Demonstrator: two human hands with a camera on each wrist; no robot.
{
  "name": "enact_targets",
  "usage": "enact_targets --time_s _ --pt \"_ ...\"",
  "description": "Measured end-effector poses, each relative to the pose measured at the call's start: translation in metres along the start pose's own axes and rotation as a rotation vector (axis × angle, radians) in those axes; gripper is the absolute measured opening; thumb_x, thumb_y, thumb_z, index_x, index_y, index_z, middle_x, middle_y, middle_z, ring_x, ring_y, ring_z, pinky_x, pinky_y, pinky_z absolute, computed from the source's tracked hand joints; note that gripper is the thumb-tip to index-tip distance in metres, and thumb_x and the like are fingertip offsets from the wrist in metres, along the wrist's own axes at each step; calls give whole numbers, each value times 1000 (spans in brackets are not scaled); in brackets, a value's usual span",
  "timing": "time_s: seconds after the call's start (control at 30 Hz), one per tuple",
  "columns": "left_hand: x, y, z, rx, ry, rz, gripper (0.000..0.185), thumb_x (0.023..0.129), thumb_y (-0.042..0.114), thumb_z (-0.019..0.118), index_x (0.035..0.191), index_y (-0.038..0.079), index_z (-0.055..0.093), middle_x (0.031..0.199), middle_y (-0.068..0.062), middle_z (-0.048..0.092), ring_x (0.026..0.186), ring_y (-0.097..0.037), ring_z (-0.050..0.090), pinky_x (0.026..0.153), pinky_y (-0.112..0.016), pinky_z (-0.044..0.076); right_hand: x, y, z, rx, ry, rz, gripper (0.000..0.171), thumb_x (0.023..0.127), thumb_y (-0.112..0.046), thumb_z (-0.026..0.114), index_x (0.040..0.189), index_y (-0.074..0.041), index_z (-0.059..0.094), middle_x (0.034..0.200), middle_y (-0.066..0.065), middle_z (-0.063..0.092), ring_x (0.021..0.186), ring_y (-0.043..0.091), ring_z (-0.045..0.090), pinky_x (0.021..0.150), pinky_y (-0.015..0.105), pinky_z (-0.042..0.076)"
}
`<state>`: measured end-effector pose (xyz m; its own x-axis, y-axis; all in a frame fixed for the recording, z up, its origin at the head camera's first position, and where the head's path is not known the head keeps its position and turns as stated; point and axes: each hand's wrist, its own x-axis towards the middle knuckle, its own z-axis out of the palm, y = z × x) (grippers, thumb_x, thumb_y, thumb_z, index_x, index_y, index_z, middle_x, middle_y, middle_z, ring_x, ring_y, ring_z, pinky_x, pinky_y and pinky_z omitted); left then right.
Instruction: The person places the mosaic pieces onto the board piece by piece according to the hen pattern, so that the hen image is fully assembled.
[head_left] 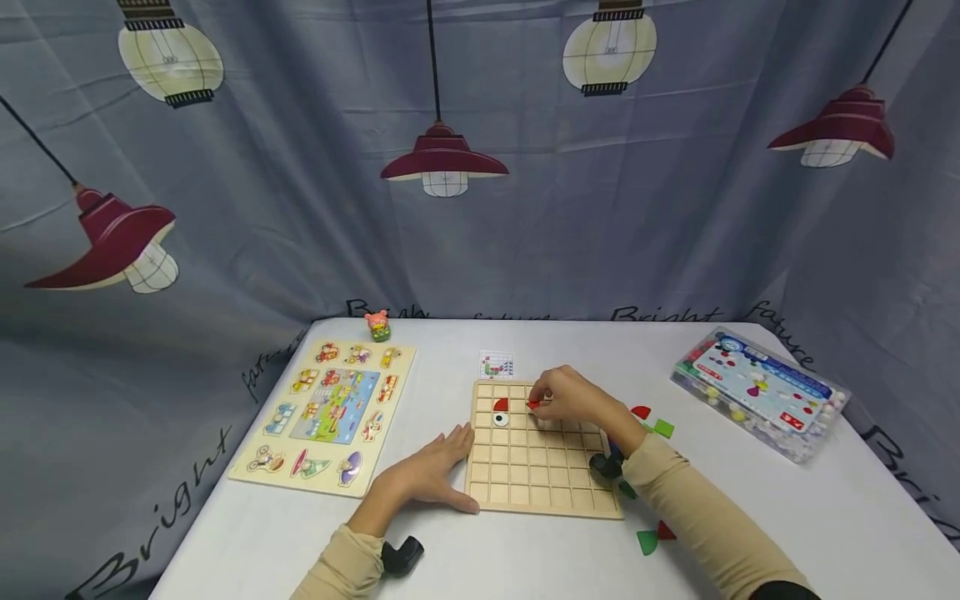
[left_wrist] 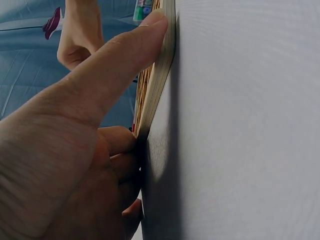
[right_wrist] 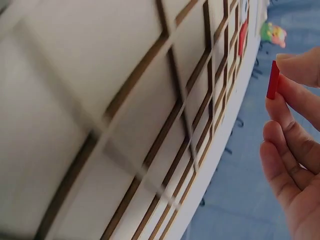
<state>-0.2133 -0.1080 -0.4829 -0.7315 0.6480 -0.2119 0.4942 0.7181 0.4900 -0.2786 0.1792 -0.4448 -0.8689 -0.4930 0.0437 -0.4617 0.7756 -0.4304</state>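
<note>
Closest in the head view, two beige sleeves reach over the white bench (head_left: 750, 500). Flat on the cloth, the left hand (head_left: 427, 477) rests with straight fingers against the near-left edge of the square wooden grid board (head_left: 536, 467), holding nothing. Further in, the right hand (head_left: 570, 398) hovers over the board's top rows, pinching a small red flat tile (head_left: 533, 405) between thumb and fingertips. Just beside it on the board sit a red quarter-round tile (head_left: 500, 404) and a white eye tile (head_left: 500, 419) below it. Loose red and green tiles (head_left: 652, 423) lie on the bench right of the board. A wooden animal peg puzzle (head_left: 326, 412) lies to the left, a small pattern card (head_left: 496, 364) behind the board, and a clear plastic box of pieces (head_left: 761, 392) at the far right.

From the left wrist, the thumb (left_wrist: 120, 70) lies straight along the board's edge (left_wrist: 160, 85), bracing it.

From the right wrist, the red tile (right_wrist: 272, 80) stands edge-on in the fingertips (right_wrist: 295, 102), clear of the board's cells (right_wrist: 150, 100) and not yet seated.

To place it well, I reckon the tile should be levelled, squared to one cell, then lowered flat, with the left hand keeping the board from sliding.
</note>
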Motion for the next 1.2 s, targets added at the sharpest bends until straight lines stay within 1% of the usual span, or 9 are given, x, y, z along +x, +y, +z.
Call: enact_targets --time_s 0.13,0.23,0.37,0.47,0.63,0.8,0.97,1.1,1.2 --pt "1 0 -1 -5 -3 -8 117 71 58 79 154 1 19 163 -13 15 153 -25 12 126 -45 14 10 -10 6 0 -9 -41 11 78 -14 75 89 -12 78 90 -2 73 76 9 58 66 24 51" --pt "2 0 1 -20 -11 -14 118 71 59 78 155 2 18 164 -12 13 153 -24 11 126 -44 12 18 -17 12 6 -39 -68 11 78 -13 76 89 -11 78 87 -2 73 69 7 53 60 19 47" --pt "4 1 2 -20 -14 -13 119 70 61 77 155 3 17 164 -11 13 153 -23 10 126 -44 12 27 -27 18 17 -69 -99 10 78 -14 77 88 -10 77 80 -4 71 63 5 50 54 17 44" --pt "4 2 2 -21 -11 -13 119 71 61 77 155 3 17 164 -11 13 153 -23 10 126 -44 12 34 -32 24 8 -81 -123 8 79 -14 78 86 -10 77 77 -5 70 63 3 53 55 16 46" --pt "3 1 3 -21 -19 -21 118 71 60 78 155 2 18 164 -12 13 153 -23 10 126 -44 12 41 -39 34 14 -107 -151 7 80 -14 77 86 -10 77 78 -5 72 67 1 60 63 16 52" --pt "0 0 3 -21 -21 -29 119 69 62 78 154 2 19 164 -12 14 153 -24 11 126 -45 13 46 -45 42 -4 -126 -173 8 79 -14 77 86 -10 76 78 -4 72 68 1 59 64 17 52" --pt "1 0 2 -14 -15 -22 119 70 62 77 154 1 19 164 -13 14 153 -24 11 126 -45 13 50 -50 44 -46 -126 -188 6 78 -11 78 84 -10 77 77 -4 71 66 2 57 63 17 51" --pt "2 0 1 9 -10 -22 118 70 61 77 154 1 20 164 -13 15 153 -24 11 126 -45 13 52 -53 44 -60 -128 -193 6 78 -10 77 84 -10 77 79 -3 73 69 3 60 65 18 52" --pt "2 -1 1 8 -13 -24 119 70 61 77 154 2 19 164 -12 15 153 -25 11 126 -45 13 52 -53 45 -51 -138 -178 6 79 -10 77 86 -9 78 81 -2 73 72 5 62 67 19 53"
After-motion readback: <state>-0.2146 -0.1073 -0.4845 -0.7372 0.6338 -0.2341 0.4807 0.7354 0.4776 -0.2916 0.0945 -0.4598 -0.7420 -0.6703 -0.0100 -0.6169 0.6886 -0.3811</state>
